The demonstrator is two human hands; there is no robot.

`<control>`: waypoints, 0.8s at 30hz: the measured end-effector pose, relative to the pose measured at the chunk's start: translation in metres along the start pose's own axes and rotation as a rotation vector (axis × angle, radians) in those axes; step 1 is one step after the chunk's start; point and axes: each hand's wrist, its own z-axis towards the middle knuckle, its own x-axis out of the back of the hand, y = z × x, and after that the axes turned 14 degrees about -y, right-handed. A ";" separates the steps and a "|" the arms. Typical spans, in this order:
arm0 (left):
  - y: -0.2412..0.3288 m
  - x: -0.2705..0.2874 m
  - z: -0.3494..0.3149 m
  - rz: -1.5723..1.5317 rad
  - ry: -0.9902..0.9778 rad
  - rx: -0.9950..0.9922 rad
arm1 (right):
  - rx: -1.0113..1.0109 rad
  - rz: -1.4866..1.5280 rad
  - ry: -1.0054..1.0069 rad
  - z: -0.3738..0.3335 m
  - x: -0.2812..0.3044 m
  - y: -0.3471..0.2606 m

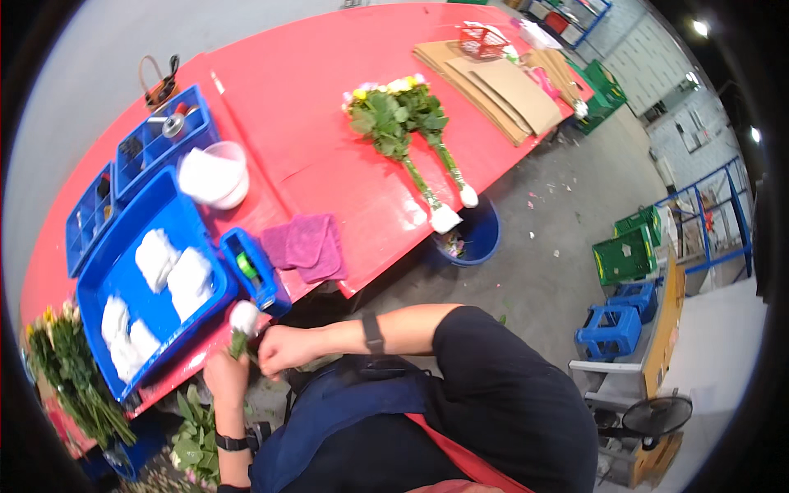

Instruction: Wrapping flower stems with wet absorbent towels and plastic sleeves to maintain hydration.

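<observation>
My left hand (pixel 226 376) is closed round the stems of a flower bunch, held upside down at the table's near edge. The white-wrapped stem end (pixel 244 317) points up above my fist, and the bunch's green leaves (pixel 194 440) hang below beside my forearm. Close to the stem end, on its right, my right hand (pixel 283 349) is curled closed; what its fingers hold, if anything, is hidden. Just beyond both hands stands a blue tape dispenser (pixel 261 283) with a green roll (pixel 246 265). Two finished-looking bunches (pixel 399 119) with white-wrapped ends lie farther off on the table.
A blue tray (pixel 127 287) holds several white wads, with blue compartment boxes (pixel 168 140) behind. Nearby are a white tub (pixel 230 177) and a purple cloth (pixel 308 246). More flowers (pixel 78 378) stand left. Cardboard (pixel 493 90) lies far right; a blue bucket (pixel 485 238) stands by the table.
</observation>
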 end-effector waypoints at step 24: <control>0.047 0.050 -0.047 -0.693 -0.595 -0.211 | 0.237 -0.175 0.433 -0.031 0.018 0.015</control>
